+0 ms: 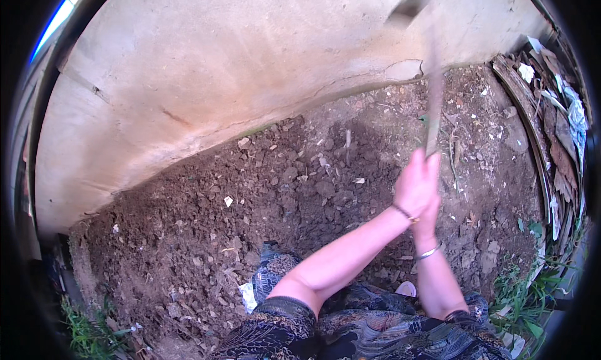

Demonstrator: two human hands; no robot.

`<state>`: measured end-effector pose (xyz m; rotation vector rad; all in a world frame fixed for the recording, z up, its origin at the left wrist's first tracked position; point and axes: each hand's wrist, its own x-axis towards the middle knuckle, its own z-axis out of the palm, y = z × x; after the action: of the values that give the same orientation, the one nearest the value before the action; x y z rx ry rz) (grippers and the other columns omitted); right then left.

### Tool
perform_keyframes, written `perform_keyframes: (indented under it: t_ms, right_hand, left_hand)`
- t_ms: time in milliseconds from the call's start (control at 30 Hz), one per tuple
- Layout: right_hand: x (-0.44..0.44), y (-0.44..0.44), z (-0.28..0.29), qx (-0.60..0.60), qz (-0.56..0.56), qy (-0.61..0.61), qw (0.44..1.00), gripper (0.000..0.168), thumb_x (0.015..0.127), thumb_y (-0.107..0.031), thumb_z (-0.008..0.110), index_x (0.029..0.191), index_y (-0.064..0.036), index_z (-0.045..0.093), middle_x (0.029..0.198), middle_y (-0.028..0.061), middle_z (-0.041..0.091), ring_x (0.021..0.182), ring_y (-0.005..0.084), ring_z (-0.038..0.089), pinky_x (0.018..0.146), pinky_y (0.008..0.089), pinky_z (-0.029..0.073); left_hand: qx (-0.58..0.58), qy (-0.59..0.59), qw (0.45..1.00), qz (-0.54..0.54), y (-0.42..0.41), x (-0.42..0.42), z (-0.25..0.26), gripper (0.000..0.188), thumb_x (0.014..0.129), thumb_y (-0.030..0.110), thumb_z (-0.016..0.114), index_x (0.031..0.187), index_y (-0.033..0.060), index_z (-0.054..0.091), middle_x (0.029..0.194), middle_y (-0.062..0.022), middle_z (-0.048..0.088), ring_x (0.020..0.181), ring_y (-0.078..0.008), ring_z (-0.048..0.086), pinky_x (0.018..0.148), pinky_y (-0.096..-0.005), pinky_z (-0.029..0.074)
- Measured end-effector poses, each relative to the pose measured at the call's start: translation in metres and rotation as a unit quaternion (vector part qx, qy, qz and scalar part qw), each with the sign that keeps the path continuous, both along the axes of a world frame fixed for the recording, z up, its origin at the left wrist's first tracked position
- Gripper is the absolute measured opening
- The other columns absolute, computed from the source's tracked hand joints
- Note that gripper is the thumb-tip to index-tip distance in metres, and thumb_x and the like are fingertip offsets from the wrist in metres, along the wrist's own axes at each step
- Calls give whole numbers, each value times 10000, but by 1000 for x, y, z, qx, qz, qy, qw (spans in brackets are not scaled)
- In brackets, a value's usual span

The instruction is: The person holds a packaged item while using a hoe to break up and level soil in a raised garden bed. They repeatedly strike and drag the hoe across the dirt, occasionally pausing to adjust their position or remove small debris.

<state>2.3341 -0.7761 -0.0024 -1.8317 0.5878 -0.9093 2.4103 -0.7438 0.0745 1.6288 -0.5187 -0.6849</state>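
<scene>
Both of my hands grip the wooden handle (pixel 434 92) of a long tool that looks like a hoe, held to the right of centre. Its dark blade (pixel 408 8) is raised high in the view, in front of the wall, and is blurred by motion. My left hand (pixel 414 184) is wrapped around the handle higher up, with a dark bracelet at the wrist. Just below and partly behind it, my right hand (pixel 428 219) closes on the handle's lower end; a silver bangle circles that wrist. Broken brown soil (pixel 281 196) with clods and pale scraps lies before me.
A pale plastered wall (pixel 211 69) borders the soil at the far side. On the right lies a pile of bark and wood strips (pixel 558 139) with plastic among it. Green grass (pixel 521 289) grows at lower right, and weeds (pixel 89 327) at lower left.
</scene>
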Motion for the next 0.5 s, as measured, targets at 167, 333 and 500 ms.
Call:
perform_keyframes:
  t_ms: [167,333,500]
  right_hand:
    - [102,-89,78,-39,-41,-141,988,259,938,-248,445,1022,-31,558,883,47,590,787,141,590,602,267,486]
    - [142,-16,-127,379,38,-307,872,259,939,-259,443,1036,-47,557,907,47,590,817,149,589,633,293,496]
    - [153,136,-185,636,-13,29,771,276,919,-263,408,817,-56,560,628,68,570,440,186,510,394,336,410]
  left_hand:
    - [-150,-410,895,-95,-13,33,149,317,875,333,539,871,21,484,754,-86,548,595,-188,531,572,-359,455]
    - [28,-300,947,-108,-9,96,-47,404,886,386,463,1123,66,532,877,-142,631,804,-289,619,726,-412,481]
    - [469,-218,808,-283,75,186,-222,400,918,313,374,1109,25,575,1022,-207,619,1022,-299,585,882,-420,454]
